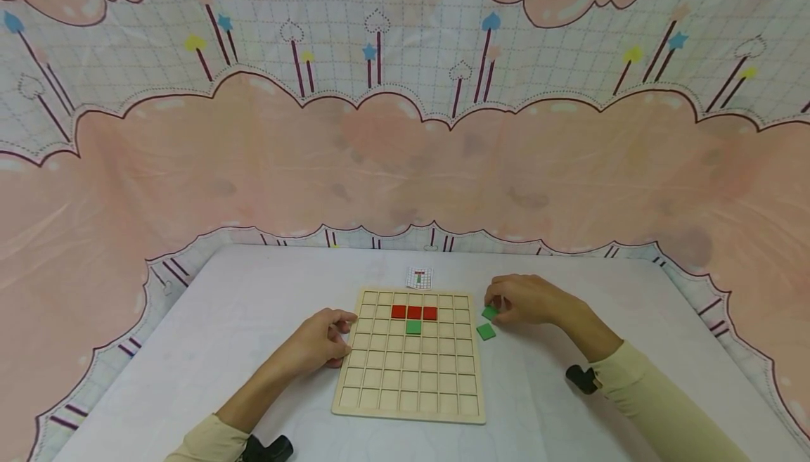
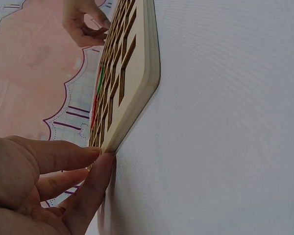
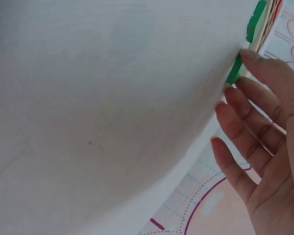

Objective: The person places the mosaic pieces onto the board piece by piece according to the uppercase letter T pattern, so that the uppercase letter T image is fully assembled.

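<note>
A wooden grid board (image 1: 411, 381) lies on the white table. Three red square tiles (image 1: 414, 312) sit in a row in its upper part, with one green tile (image 1: 413, 327) directly below the middle one. At the board's left edge, my left hand (image 1: 316, 339) holds the rim with thumb and fingertips, seen close in the left wrist view. To the right of the board, my right hand (image 1: 525, 300) pinches a green square tile (image 3: 234, 71) between thumb and index finger, low at the table surface. Another green tile (image 1: 486, 332) lies beside the board's right edge.
A small pattern card (image 1: 419, 278) with a red and green T shape lies just behind the board. A printed cloth (image 1: 405, 167) hangs behind the table. Black wrist-worn devices (image 1: 582, 380) show at both sleeves.
</note>
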Available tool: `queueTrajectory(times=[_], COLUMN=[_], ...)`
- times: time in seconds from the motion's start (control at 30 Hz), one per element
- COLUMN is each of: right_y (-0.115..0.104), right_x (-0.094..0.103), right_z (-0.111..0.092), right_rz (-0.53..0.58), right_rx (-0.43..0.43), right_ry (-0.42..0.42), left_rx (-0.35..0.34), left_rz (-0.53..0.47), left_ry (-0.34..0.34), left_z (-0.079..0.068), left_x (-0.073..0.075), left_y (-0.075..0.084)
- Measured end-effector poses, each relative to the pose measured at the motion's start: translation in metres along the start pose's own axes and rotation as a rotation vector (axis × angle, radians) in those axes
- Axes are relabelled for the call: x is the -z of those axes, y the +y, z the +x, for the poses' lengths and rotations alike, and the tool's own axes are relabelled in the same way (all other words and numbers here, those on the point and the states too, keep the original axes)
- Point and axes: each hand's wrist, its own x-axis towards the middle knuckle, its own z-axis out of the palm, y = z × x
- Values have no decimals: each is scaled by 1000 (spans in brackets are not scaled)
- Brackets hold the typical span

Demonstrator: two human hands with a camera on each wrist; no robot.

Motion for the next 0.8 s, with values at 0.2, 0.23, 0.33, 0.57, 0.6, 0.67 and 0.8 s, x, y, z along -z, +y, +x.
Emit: queueTrajectory(times=[0.2,0.23,0.33,0.57,0.6,0.67,0.8], right_y=[-1,-2,-2,-2,-2,-3,-3], right_x=[0,0,-1,0,0,0,2], right_z=[2,2,3,4,4,4,6], right_rz=[0,-1,-4,-18,-17,-19,-11], right_rx=[-8,-10,-18,-22,-19,-16,-21], right_ry=[2,2,0,-6,-5,-4,-11], left_rx=[-8,-8,-11,-5,-4,-1,3], left_rz=[-1,-2,-5,-6,-4,-3,6], left_ry=[3,5,8,23,24,25,26], left_z=[1,2,2,1,1,1,1], left_x=[0,0,-1,-2,-2,-2,-2], left_y=[0,0,0,0,0,0,1])
